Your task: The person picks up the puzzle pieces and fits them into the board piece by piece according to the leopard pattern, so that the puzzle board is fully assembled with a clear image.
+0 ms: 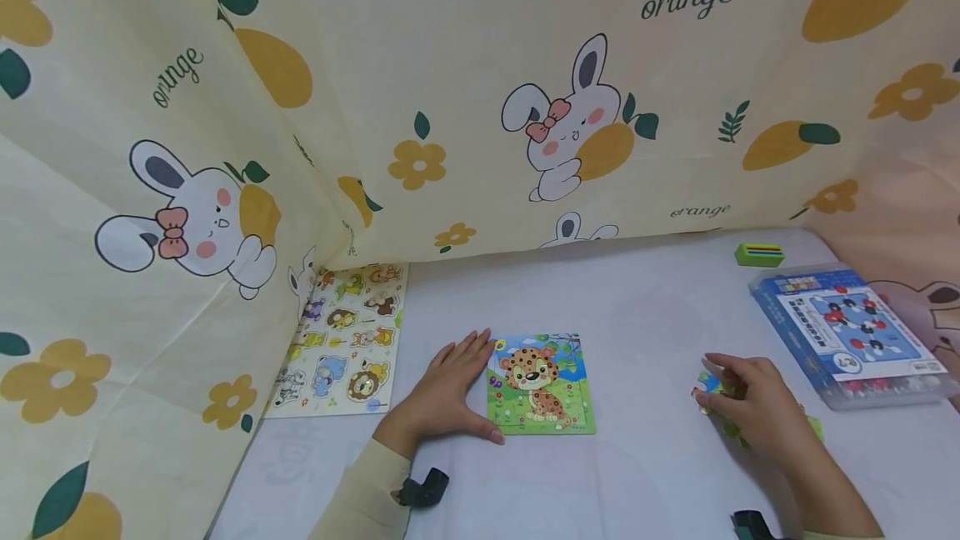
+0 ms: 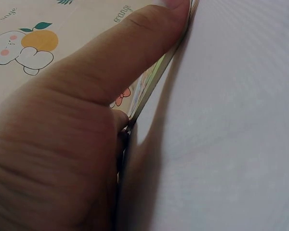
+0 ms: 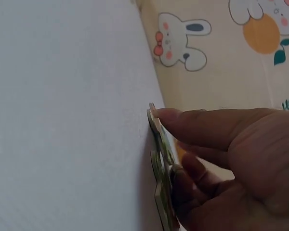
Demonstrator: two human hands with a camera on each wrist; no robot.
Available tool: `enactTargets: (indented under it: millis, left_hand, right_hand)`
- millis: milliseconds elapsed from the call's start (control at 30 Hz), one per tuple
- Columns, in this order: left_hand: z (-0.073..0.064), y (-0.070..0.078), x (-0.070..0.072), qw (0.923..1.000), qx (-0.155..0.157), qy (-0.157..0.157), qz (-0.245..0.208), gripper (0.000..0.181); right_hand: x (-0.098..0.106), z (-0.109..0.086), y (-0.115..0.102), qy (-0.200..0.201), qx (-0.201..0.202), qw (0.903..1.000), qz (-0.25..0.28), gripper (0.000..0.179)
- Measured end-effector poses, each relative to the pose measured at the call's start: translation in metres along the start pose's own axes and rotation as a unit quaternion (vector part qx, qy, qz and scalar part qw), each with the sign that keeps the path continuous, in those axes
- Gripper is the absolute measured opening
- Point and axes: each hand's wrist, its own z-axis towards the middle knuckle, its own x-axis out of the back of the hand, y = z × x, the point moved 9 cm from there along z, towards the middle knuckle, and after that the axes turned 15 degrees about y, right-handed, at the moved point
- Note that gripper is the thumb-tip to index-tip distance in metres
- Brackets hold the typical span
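Observation:
In the head view a square puzzle board [image 1: 534,382] with a cartoon leopard lies flat on the white table. My left hand [image 1: 448,394] rests at its left side with fingers extended, fingertips by the upper left corner and thumb at the lower left one. The left wrist view shows that thumb [image 2: 135,43] along the board's edge. To the right, my right hand [image 1: 757,407] pinches a colourful puzzle piece [image 1: 707,383] between thumb and fingers. Other green puzzle pieces [image 3: 164,207] lie close under that hand, partly hidden by it.
An animal picture board [image 1: 360,340] lies at the left beside the patterned curtain [image 1: 465,107]. At the right is a blue-and-clear plastic case [image 1: 855,332], with a small green striped block [image 1: 760,254] behind it.

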Motion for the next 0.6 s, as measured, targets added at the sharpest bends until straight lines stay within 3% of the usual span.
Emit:
enactTargets:
  millis: [200,467,600]
  left_hand:
    - [0.000,0.001,0.001,1.0000,0.002,-0.001,-0.003,0.146]
    - [0.000,0.002,0.001,1.0000,0.001,-0.001,-0.007,0.146]
    - [0.000,0.001,0.001,1.0000,0.003,-0.001,-0.005,0.145]
  right_hand:
    - [0.000,-0.004,-0.007,0.001,-0.022,0.9997,0.007,0.057]
    - [-0.004,-0.014,-0.029,0.071,0.009,0.9958,0.057,0.039]
    - [-0.012,-0.018,-0.038,0.075,0.019,0.9921,0.099,0.038]
